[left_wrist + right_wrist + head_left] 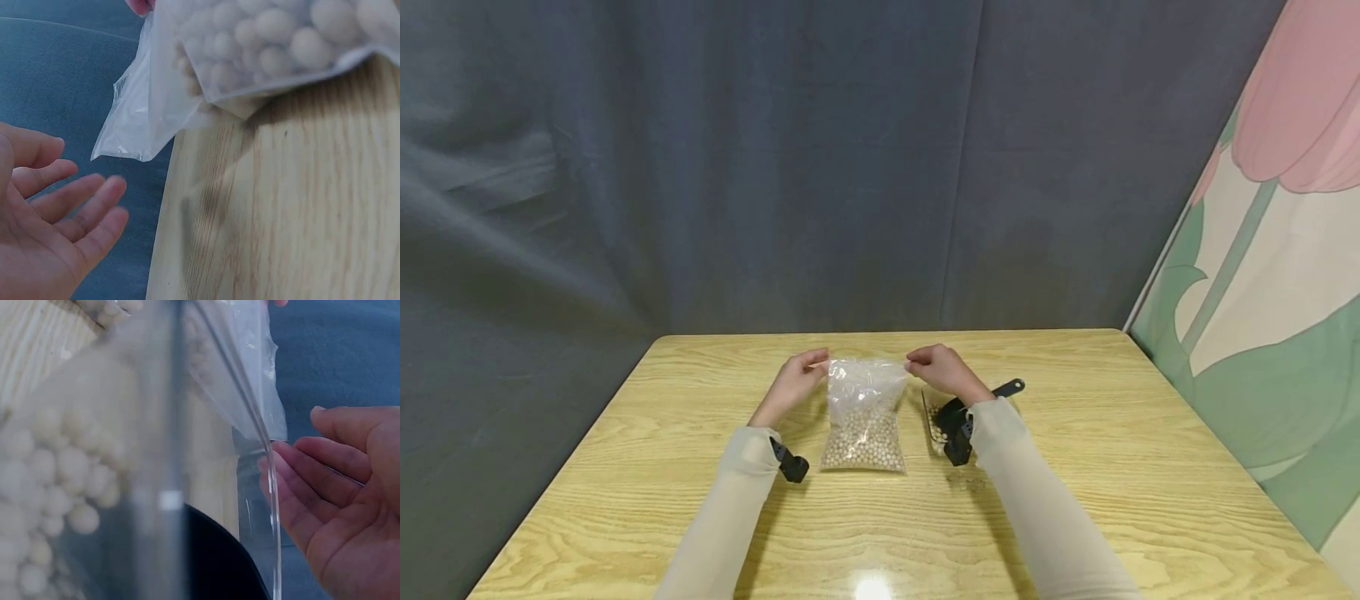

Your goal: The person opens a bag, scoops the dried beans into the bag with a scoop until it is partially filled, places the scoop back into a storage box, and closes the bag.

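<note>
A clear plastic bag (pixel 863 412) of small pale balls stands near the table's far side, its upper part without balls. My left hand (pixel 793 382) is beside its upper left corner; in the left wrist view the fingers (pixel 81 209) are spread and loosely bent, apart from the plastic. My right hand (pixel 946 372) is at the upper right corner. From the right wrist, its thumb and fingers (pixel 322 478) look parted, close to the bag's corner (pixel 275 422); whether they touch it I cannot tell. Neither hand grips anything visible.
Under my right forearm stands a clear container (pixel 934 429) with pale balls and a black scoop, whose handle (pixel 1010 388) sticks out to the right. The wooden table (pixel 700 500) ends at a dark curtain (pixel 820 208). A flower-patterned panel (pixel 1285 292) is at right.
</note>
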The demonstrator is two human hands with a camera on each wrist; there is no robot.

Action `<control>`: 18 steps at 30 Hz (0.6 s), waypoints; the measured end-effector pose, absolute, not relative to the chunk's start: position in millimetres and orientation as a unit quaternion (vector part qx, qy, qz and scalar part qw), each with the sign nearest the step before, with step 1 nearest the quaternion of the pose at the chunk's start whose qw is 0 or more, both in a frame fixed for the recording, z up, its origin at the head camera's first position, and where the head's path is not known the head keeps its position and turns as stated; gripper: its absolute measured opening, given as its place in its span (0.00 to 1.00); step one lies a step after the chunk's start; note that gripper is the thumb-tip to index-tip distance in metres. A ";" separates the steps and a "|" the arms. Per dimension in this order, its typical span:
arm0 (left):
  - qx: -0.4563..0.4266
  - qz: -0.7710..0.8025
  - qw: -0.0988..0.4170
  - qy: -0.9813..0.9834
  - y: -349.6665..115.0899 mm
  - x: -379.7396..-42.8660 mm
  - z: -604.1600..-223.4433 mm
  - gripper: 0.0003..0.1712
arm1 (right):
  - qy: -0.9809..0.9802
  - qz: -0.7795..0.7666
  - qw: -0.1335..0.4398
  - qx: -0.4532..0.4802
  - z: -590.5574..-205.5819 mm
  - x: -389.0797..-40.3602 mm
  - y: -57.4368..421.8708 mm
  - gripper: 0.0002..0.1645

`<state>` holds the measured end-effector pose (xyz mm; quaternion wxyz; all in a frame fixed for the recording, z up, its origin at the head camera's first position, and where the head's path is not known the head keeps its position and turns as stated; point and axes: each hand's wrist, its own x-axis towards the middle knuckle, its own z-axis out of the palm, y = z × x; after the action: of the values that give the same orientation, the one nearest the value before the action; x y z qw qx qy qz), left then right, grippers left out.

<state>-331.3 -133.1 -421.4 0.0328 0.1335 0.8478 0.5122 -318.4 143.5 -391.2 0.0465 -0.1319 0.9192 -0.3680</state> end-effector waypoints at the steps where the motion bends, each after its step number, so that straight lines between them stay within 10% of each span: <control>1: 0.136 0.506 0.031 0.851 -134.3 -331.4 -421.9 0.27 | 0.919 -0.370 0.047 -0.132 -390.3 -318.2 144.5 0.25; 18: 0.141 0.339 -0.044 0.929 -150.4 -328.8 -421.4 0.38 | 0.918 -0.374 -0.016 -0.128 -369.4 -303.7 180.4 0.38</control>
<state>-328.8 -150.4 -421.4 -0.0444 0.1410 0.9289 0.3395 -303.7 180.4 -369.4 -0.0157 -0.1284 0.9182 -0.3744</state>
